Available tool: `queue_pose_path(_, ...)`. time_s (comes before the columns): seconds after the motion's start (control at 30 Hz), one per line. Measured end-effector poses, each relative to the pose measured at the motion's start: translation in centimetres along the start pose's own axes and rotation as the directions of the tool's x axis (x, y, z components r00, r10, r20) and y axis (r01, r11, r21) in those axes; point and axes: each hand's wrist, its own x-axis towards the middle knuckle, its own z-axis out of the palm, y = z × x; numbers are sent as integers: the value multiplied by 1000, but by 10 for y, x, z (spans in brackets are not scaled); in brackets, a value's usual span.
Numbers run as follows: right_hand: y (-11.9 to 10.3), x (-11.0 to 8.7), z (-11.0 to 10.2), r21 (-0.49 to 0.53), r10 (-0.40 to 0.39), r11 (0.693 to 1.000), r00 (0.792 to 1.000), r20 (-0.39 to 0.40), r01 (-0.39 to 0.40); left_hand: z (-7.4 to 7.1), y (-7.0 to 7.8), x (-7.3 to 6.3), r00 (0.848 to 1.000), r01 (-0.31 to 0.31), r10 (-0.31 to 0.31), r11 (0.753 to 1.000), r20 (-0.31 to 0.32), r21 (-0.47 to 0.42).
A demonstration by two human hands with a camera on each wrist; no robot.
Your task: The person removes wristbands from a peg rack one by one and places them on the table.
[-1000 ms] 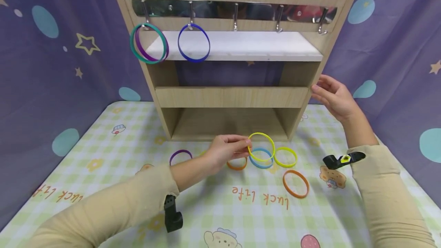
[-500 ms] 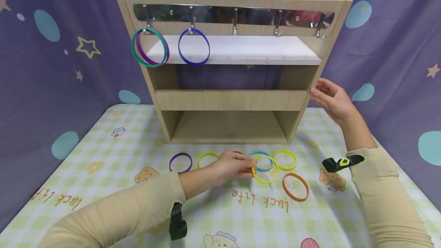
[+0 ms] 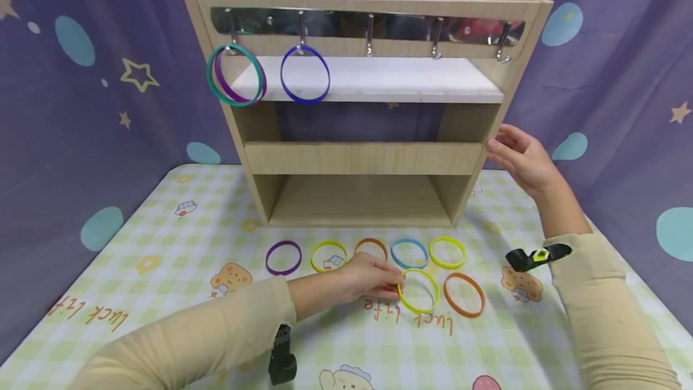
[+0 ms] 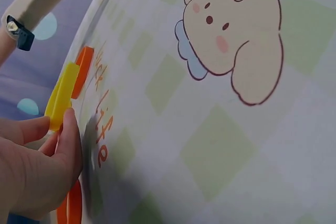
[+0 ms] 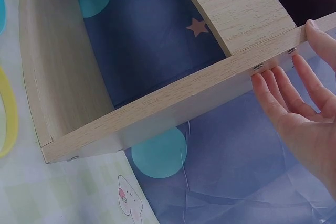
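My left hand (image 3: pixel 368 280) pinches a yellow silicone wristband (image 3: pixel 437 291) between thumb and fingers, low over the tablecloth. In the left wrist view this wristband (image 4: pixel 64 95) appears edge-on, in front of an orange wristband (image 4: pixel 83 72). My right hand (image 3: pixel 526 161) rests against the right side of the wooden shelf unit (image 3: pixel 368 159). The right wrist view shows its thumb at the front edge and the straight fingers (image 5: pixel 270 95) touching the side panel. From the unit's hook rail (image 3: pixel 335 21) hang teal (image 3: pixel 209 76) and purple wristbands at the far left, and a blue one (image 3: pixel 307 101) beside them.
A row of wristbands lies before the unit: purple (image 3: pixel 284 272), yellow (image 3: pixel 313 256), orange (image 3: pixel 371 240), light blue (image 3: pixel 410 266) and another yellow (image 3: pixel 449 266). An orange wristband (image 3: pixel 483 300) lies nearer, right of the left hand. Purple curtains (image 3: pixel 108 137) surround the table.
My left hand has lowered the yellow wristband toward me, from over the row down to the tablecloth in front of it. The right hand has stayed at the unit's side.
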Motion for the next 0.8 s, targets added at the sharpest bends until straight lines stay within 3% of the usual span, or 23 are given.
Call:
queue_pose_path(0.5,1,2,-2,-4,-1,1000,1000,0,1,1,-2,0,1000,8,-8,1000,14,13)
queue_pose_path(0.8,2,0,-1,-1,-9,1000,1000,8,9,2,1,-2,999,-23,19,993,41,114)
